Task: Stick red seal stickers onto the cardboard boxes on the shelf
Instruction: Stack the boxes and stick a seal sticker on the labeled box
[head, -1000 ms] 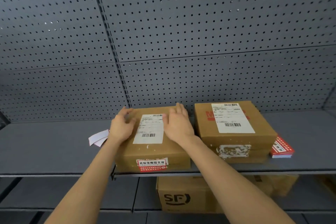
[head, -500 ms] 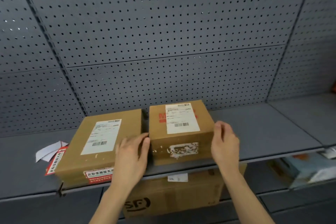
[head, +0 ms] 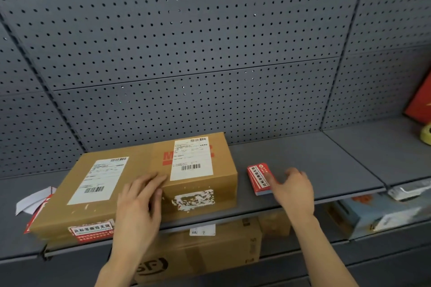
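Your left hand lies flat, fingers straight, where the left box meets the right box, lower centre; keep steadying them. Your right hand, fingers loosely curled and holding nothing, is at the sticker stack, right of centre. Peel off just one. Half a second ago both hands flanked the right box.

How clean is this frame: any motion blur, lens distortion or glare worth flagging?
Head view: motion blur smears the left hand and softens the right hand. Head view: wide-angle distortion bows the shelf and the pegboard seams. Head view: light is even, without glare; the shipping label on the left box is too fine to read, its red seal sticker legible.
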{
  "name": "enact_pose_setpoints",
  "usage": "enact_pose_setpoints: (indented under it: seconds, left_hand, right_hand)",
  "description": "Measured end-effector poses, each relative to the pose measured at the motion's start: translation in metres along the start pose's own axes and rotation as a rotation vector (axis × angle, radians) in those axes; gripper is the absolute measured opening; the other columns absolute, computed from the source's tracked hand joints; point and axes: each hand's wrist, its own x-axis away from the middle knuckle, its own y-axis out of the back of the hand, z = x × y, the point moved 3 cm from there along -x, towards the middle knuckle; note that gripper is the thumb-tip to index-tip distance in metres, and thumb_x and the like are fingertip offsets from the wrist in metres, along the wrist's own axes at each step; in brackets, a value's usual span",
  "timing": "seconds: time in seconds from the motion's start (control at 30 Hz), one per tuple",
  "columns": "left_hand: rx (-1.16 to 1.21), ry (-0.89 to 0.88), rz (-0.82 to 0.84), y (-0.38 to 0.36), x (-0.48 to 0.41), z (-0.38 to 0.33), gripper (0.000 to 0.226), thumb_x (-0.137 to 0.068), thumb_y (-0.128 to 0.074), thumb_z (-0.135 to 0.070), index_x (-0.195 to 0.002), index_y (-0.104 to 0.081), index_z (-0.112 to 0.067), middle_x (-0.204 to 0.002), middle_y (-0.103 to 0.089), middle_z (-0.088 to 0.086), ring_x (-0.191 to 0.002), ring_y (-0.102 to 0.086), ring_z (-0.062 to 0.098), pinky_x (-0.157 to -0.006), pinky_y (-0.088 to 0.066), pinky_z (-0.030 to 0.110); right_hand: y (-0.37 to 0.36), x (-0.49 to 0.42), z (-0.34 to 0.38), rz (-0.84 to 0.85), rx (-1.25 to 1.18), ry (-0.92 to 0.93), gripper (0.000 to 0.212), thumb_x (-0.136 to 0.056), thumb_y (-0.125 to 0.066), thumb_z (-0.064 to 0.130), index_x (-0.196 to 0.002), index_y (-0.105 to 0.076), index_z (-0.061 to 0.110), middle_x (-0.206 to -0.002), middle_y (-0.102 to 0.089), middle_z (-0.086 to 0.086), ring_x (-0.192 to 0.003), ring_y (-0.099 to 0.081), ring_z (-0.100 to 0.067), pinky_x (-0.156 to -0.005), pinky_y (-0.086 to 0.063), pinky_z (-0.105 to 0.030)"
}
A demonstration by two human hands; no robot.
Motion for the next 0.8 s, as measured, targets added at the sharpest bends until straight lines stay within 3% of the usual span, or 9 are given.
enact_pose_setpoints:
  seconds: [0.13, 0.27, 0.4, 0.53, 0.67, 0.73, 0.8]
  left_hand:
    - [0.046, 0.023, -0.007, -0.006, -0.006, 0.003, 0.037, -0.102, -0.066, -0.007, -0.133, -0.076, -0.024, -0.138, -0.067, -0.006, -0.127, -0.054, 0.022, -0.108, -0.048, 0.040]
    - [0.036, 0.002, -0.004, -0.005, -0.007, 0.005, 0.038, -0.101, -0.068, -0.007, -0.134, -0.076, -0.024, -0.139, -0.067, -0.007, -0.128, -0.055, 0.022, -0.111, -0.046, 0.038]
    - [0.017, -0.032, -0.015, -0.005, -0.006, 0.006, 0.041, -0.099, -0.070, -0.007, -0.135, -0.075, -0.025, -0.138, -0.068, -0.006, -0.128, -0.056, 0.022, -0.111, -0.051, 0.047]
    - [0.005, -0.020, -0.019, -0.004, -0.007, 0.005, 0.037, -0.100, -0.069, -0.012, -0.133, -0.076, -0.025, -0.136, -0.068, -0.006, -0.128, -0.056, 0.022, -0.111, -0.049, 0.050]
    - [0.104, -0.010, -0.045, 0.005, -0.008, -0.016, 0.026, -0.104, -0.065, -0.018, -0.125, -0.078, -0.026, -0.127, -0.070, -0.013, -0.124, -0.059, 0.016, -0.107, -0.051, 0.051]
    - [0.324, 0.084, -0.011, 0.012, -0.011, -0.042, 0.024, -0.105, -0.066, -0.027, -0.127, -0.074, -0.030, -0.124, -0.072, -0.019, -0.122, -0.063, 0.006, -0.105, -0.055, 0.044]
    - [0.705, 0.240, 0.081, 0.019, -0.018, -0.074, 0.032, -0.102, -0.063, -0.043, -0.132, -0.068, -0.032, -0.119, -0.079, -0.018, -0.118, -0.070, 0.000, -0.103, -0.056, 0.032]
  right_hand:
    - [-0.013, -0.012, -0.011, 0.077, 0.044, -0.007, 0.045, -0.083, -0.083, 0.056, -0.086, -0.073, 0.013, -0.082, -0.077, -0.004, -0.067, -0.071, -0.019, -0.054, -0.056, -0.028]
    - [-0.013, -0.009, -0.005, 0.006, 0.072, 0.048, 0.035, -0.085, -0.083, 0.050, -0.088, -0.073, 0.016, -0.087, -0.078, -0.003, -0.072, -0.076, -0.019, -0.046, -0.043, -0.020]
    - [-0.016, -0.007, -0.009, -0.108, 0.087, 0.108, 0.020, -0.089, -0.083, 0.038, -0.086, -0.074, 0.020, -0.084, -0.076, 0.001, -0.069, -0.071, -0.015, -0.051, -0.055, -0.025]
    - [0.006, 0.001, 0.006, -0.080, -0.346, 0.038, 0.013, -0.097, -0.076, 0.029, -0.093, -0.075, 0.017, -0.086, -0.076, 0.002, -0.074, -0.070, -0.008, -0.057, -0.053, -0.022]
    - [0.046, 0.021, 0.050, -0.022, -0.867, 0.012, 0.010, -0.100, -0.072, 0.024, -0.095, -0.075, 0.016, -0.081, -0.078, -0.001, -0.070, -0.073, -0.006, -0.069, -0.059, -0.030]
    - [0.058, 0.037, 0.081, 0.091, -1.081, 0.047, 0.007, -0.100, -0.070, 0.016, -0.098, -0.075, 0.012, -0.082, -0.080, -0.008, -0.068, -0.074, -0.012, -0.068, -0.059, -0.028]
    - [0.063, 0.059, 0.112, 0.222, -1.191, 0.108, 0.008, -0.100, -0.068, 0.010, -0.102, -0.075, 0.006, -0.086, -0.081, -0.013, -0.072, -0.077, -0.022, -0.066, -0.062, -0.028]
